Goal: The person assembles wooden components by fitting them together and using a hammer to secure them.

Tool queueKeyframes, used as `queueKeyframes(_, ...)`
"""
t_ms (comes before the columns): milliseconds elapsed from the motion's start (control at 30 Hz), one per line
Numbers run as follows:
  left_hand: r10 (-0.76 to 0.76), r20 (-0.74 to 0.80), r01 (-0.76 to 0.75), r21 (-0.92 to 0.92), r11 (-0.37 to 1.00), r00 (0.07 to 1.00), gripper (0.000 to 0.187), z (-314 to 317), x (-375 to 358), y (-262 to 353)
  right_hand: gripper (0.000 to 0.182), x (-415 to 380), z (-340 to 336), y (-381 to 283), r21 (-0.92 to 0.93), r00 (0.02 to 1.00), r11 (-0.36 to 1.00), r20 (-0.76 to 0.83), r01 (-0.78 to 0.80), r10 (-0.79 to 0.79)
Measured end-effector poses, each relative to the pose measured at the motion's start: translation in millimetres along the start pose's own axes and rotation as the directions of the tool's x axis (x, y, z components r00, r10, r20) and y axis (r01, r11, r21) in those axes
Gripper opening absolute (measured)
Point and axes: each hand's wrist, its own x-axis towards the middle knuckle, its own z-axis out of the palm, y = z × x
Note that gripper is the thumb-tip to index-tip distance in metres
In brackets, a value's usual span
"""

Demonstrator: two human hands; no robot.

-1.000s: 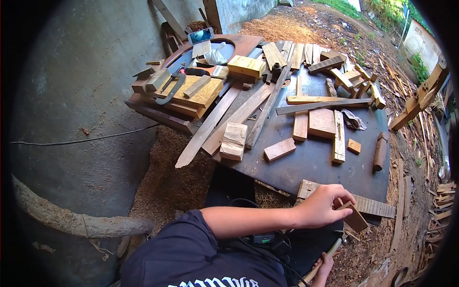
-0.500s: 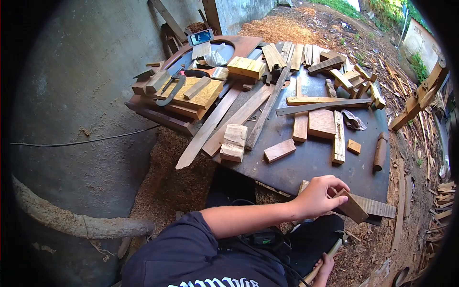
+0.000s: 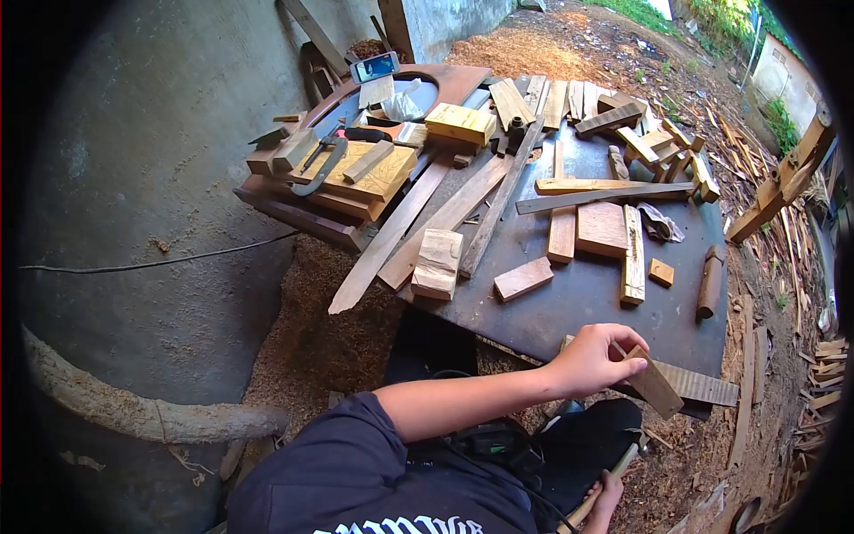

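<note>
My left hand (image 3: 594, 360) is closed around a short wooden block (image 3: 654, 384), thumb on its near side. Behind that block, a flat strip of wood with a ridged face (image 3: 700, 385) sticks out to the right, by the near edge of the dark work table (image 3: 569, 311). Low in the view, over my lap, my right hand (image 3: 605, 503) grips the pale wooden handle of a hammer (image 3: 623, 465). Its small metal head shows near my knee.
On the table lie loose blocks (image 3: 523, 279), long boards (image 3: 463, 209), a crumpled rag (image 3: 660, 224) and a dark wooden cylinder (image 3: 709, 282). A C-clamp (image 3: 323, 169) and a propped phone (image 3: 374, 68) are at the left back. A concrete wall (image 3: 151, 160) borders the left side.
The view has shifted very slightly. Both hands keep their holds and stay in nearly the same places.
</note>
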Motion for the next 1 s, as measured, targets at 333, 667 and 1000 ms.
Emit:
queueKeyframes(333, 0.011, 0.009, -0.011, 0.030, 0.999, 1.000, 0.028, -2.3, -1.9, -0.9, 0.019, 5.3, -4.8, 7.4, 0.000, 1.000, 1.000, 0.003, 0.007, -0.007)
queueKeyframes(667, 0.008, 0.031, -0.009, 0.020, 1.000, 0.999, 0.027, -3.6, -3.2, 0.9, 0.018, 5.1, -4.9, 5.5, 0.020, 1.000, 1.000, 0.003, -0.023, 0.023)
queueKeyframes(1000, 0.024, 0.030, -0.025, 0.035, 0.999, 0.999, 0.026, -3.5, -2.1, -1.8, 0.020, 2.2, -3.7, 2.4, 0.001, 1.000, 1.000, -0.006, -0.028, 0.028)
